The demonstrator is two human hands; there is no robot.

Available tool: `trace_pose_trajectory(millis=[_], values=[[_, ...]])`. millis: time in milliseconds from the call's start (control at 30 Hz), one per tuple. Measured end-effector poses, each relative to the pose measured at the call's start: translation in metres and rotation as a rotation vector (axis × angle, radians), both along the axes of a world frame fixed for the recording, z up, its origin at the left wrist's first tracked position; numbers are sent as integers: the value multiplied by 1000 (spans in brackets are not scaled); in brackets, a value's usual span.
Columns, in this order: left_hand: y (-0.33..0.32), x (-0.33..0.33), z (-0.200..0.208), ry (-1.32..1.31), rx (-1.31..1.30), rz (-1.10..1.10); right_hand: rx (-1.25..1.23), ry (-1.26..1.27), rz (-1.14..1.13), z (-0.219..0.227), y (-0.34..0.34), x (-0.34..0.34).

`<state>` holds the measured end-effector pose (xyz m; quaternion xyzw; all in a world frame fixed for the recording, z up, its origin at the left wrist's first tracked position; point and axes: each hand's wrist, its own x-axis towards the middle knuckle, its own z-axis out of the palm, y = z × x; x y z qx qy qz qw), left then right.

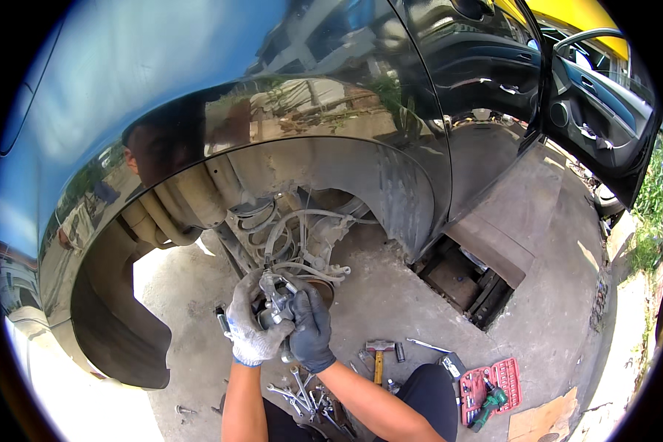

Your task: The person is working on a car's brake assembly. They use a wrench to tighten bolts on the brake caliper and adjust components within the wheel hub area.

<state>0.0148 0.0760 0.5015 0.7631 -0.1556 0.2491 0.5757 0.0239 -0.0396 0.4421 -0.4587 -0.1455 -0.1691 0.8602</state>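
Note:
My left hand (247,324), in a white glove, wraps round the left side of a grey metal part that looks like a brake caliper (275,305). From the right, my right hand (313,333), in a dark grey glove, has its fingers closed on the same part. Both hands are held close together below the wheel arch (331,163) of a dark car, where no wheel is fitted. Just beyond the caliper, grey hoses (302,214) curve among the suspension parts. The gloves partly cover the caliper, and its far side is hidden.
Several wrenches (299,389) lie on the floor near my knees. Rightward are a hammer (379,361), a green power driver (490,404) and a red socket case (513,377). A rectangular floor opening (460,283) sits beside the car. The car door (604,110) hangs open at the far right.

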Motion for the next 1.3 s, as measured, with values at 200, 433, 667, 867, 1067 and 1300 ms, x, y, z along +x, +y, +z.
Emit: trace_pose_trajectory(millis=[200,433,667,867,1067,1300], values=[[-18,-2,22,-204,362,226,150,48,-147,-19,15,9],[-52,-6,40,-165,470,427,-83,-26,-302,-3,8,6],[-48,6,-6,-224,120,296,-83,-33,-186,-13,2,4],[-50,13,-11,-141,-65,415,39,54,80,-18,-13,6],[-48,15,-2,-140,25,430,-87,-34,-92,-19,-55,2],[-38,15,4,-102,74,359,-396,-125,-37,-16,-59,-22]])
